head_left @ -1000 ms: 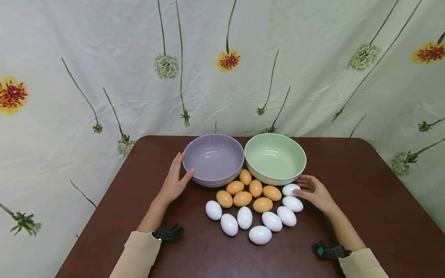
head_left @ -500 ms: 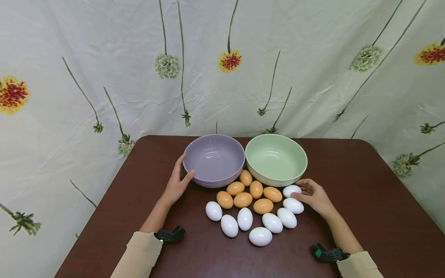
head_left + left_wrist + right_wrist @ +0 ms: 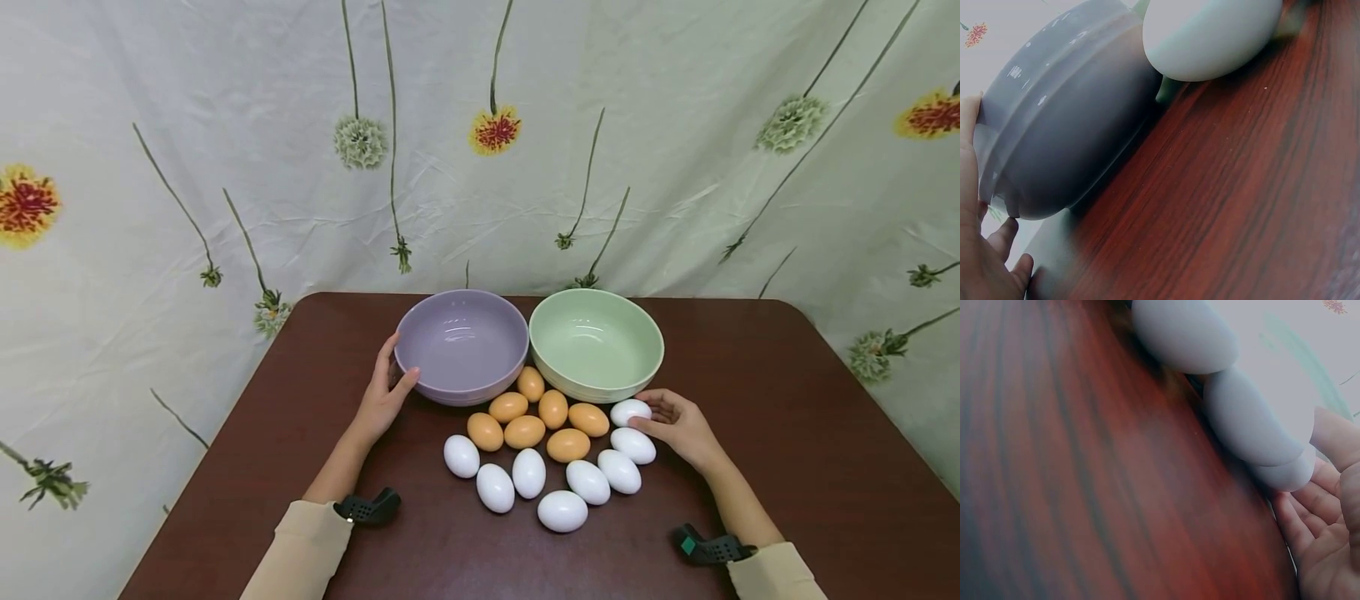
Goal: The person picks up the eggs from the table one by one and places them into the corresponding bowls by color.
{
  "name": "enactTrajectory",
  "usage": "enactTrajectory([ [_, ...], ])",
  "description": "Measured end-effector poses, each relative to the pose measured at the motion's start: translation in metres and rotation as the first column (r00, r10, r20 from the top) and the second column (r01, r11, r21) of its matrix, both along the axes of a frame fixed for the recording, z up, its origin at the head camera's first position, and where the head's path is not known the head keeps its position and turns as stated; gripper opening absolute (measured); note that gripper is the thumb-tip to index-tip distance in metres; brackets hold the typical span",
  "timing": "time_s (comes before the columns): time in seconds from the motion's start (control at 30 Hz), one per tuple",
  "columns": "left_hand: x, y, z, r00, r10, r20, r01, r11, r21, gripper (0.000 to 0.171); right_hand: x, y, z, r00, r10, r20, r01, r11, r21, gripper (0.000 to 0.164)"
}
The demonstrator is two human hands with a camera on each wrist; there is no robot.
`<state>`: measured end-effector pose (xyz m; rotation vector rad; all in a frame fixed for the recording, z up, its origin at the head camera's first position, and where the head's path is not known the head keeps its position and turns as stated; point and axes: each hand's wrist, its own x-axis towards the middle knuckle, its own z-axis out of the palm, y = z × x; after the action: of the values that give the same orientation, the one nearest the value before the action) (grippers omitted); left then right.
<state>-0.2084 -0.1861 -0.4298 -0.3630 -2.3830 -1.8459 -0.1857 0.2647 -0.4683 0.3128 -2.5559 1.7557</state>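
Note:
My left hand (image 3: 378,407) rests against the left side of a purple bowl (image 3: 463,392), thumb at its front and extended fingers along its wall. In the left wrist view the thumb touches the bowl near its rim while other fingertips reach its lower side. My right hand (image 3: 686,430) holds a white egg (image 3: 627,411) between thumb and fingers, just in front of a green bowl (image 3: 596,385). The right wrist view shows this egg (image 3: 1288,474) partly behind another white egg (image 3: 1250,419), with fingers curving around its far side. Both bowls hold nothing.
Several orange eggs (image 3: 524,432) lie in front of the bowls. Nearer the person, several white eggs (image 3: 562,511) form a loose arc on the dark red-brown table (image 3: 442,567). A flower-printed cloth (image 3: 480,208) hangs behind the table.
My right hand has shifted slightly down and left, its thumb and fingers closing in around the white egg. My left hand stays at the purple bowl. Eggs and bowls keep their arrangement.

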Motion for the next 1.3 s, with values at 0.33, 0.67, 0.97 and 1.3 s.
enactTrajectory([
  [0.33, 0.001, -0.002, -0.002, 1.000, -0.001, 0.013, 0.001, 1.000, 0.001, 0.069, 0.004, -0.002, -0.001, 1.000, -0.022, -0.015, 0.022, 1.000, -0.020, 0.038],
  [0.67, 0.001, -0.002, -0.001, 1.000, 0.005, 0.013, -0.005, 1.000, 0.004, 0.070, 0.004, -0.002, 0.001, 0.999, -0.052, 0.000, 0.052, 0.991, -0.126, 0.039],
  [0.97, 0.001, 0.002, -0.001, 1.000, 0.006, 0.029, -0.005, 1.000, -0.017, 0.070, 0.008, 0.002, 0.012, 0.998, 0.043, -0.053, -0.054, 0.972, -0.229, 0.032],
  [1.3, 0.002, -0.001, -0.002, 1.000, 0.018, 0.019, -0.018, 0.999, -0.027, 0.070, 0.012, -0.005, 0.033, 0.990, 0.113, -0.080, -0.132, 0.946, -0.297, 0.029],
])
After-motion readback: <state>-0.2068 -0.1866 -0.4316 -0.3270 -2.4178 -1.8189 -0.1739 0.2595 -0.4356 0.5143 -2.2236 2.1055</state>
